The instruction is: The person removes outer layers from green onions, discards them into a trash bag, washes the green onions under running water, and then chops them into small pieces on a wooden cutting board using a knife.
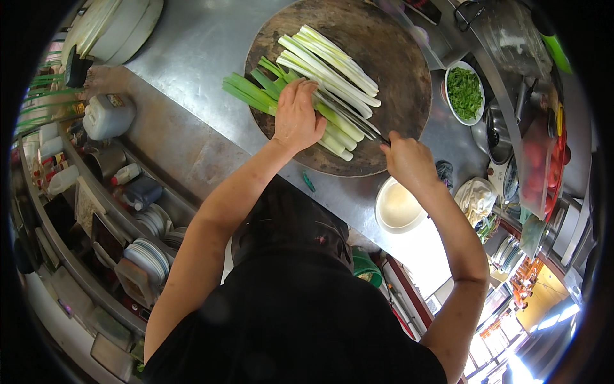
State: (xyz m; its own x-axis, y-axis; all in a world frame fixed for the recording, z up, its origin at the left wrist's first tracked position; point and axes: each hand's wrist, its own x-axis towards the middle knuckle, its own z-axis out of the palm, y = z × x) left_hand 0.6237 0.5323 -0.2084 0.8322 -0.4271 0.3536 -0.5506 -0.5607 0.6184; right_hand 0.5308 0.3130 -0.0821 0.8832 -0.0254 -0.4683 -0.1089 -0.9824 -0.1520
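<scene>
A round wooden chopping block [403,62] lies on the steel counter before me. My right hand [410,156] is closed around the handle of a kitchen knife [352,116]; its blade runs up and left among the leeks. My left hand [300,113] presses down on a bundle of leeks [343,127], close to the far end of the blade. Their green tops [247,93] stick out past the block's left edge. Beyond the blade, several pale split leek lengths [331,62] lie side by side. Whether the blade is inside a stalk cannot be told.
A white bowl of chopped greens [464,91] stands right of the block. Near my right forearm is a cream bowl [399,206]. A small green object [308,181] lies at the counter's front. A large lidded pot [115,31] and a plastic jug [109,115] are at the left.
</scene>
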